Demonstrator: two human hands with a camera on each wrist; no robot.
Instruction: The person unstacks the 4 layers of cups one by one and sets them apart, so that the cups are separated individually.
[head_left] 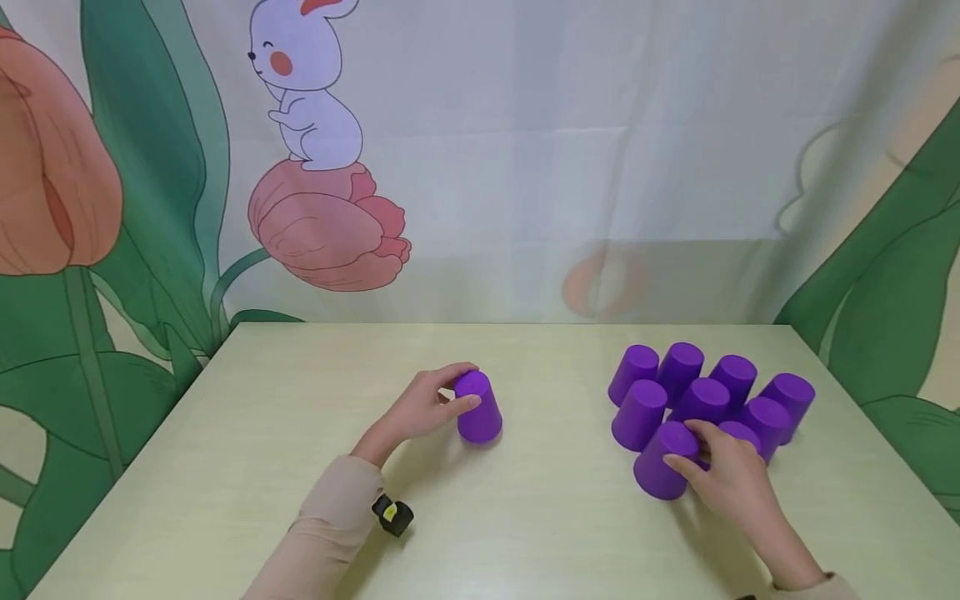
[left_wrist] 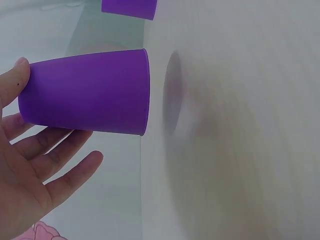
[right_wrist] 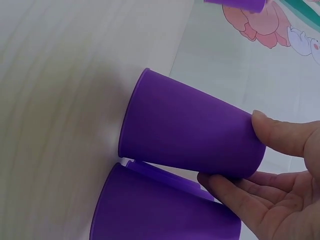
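Near the middle of the table, my left hand (head_left: 423,407) grips an upside-down purple cup (head_left: 478,408) by its narrow upper end. In the left wrist view that cup's rim (left_wrist: 146,92) hangs just above the tabletop, over its own dark reflection. On the right, my right hand (head_left: 731,475) pinches another upside-down purple cup (head_left: 663,467) between thumb and fingers. This one is the frontmost of a group of purple cups. In the right wrist view, a neighbouring cup (right_wrist: 165,210) stands close beside the held cup (right_wrist: 190,127), under my fingers.
Several more upside-down purple cups (head_left: 639,412) stand close together behind and beside my right hand. The pale wooden table (head_left: 540,517) ends at a printed curtain (head_left: 510,167) with a rabbit and flowers. A small black device (head_left: 393,515) sits at my left wrist.
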